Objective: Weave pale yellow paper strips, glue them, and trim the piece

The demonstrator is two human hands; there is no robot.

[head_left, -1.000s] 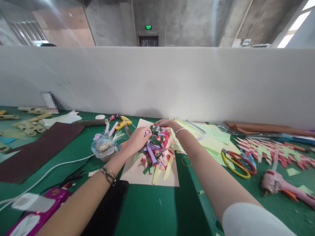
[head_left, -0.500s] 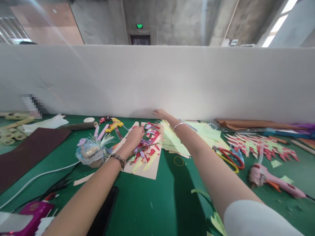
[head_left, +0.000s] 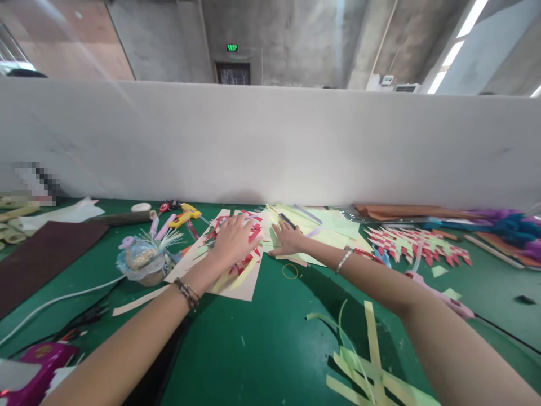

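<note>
My left hand (head_left: 235, 239) lies palm down with fingers stretched out over red, white and yellow paper scraps (head_left: 247, 260), which are heaped on a pale pink sheet (head_left: 240, 293). To its right, my right hand (head_left: 287, 239) rests on the edge of light green paper sheets (head_left: 340, 223), its fingers spread. A dark pen-like stick (head_left: 288, 221) lies by the fingers of my right hand; I cannot tell whether they touch it. Behind that hand is a bent lilac strip (head_left: 310, 217). A thin yellow rubber band (head_left: 290, 271) sits on the green table just in front.
Woven red-and-white paper (head_left: 416, 245) and a pink glue gun (head_left: 454, 304) with its cord are at right. Yellow-green strips (head_left: 372, 366) lie in front. At left stand a plastic-wrapped pot (head_left: 146, 262) and a yellow glue gun (head_left: 185, 215). A white partition (head_left: 270, 146) closes the back.
My right hand has come down from by the partition onto the green sheets and opened. My left hand has flattened over the scraps. The view has shifted right, showing more yellow-green strips.
</note>
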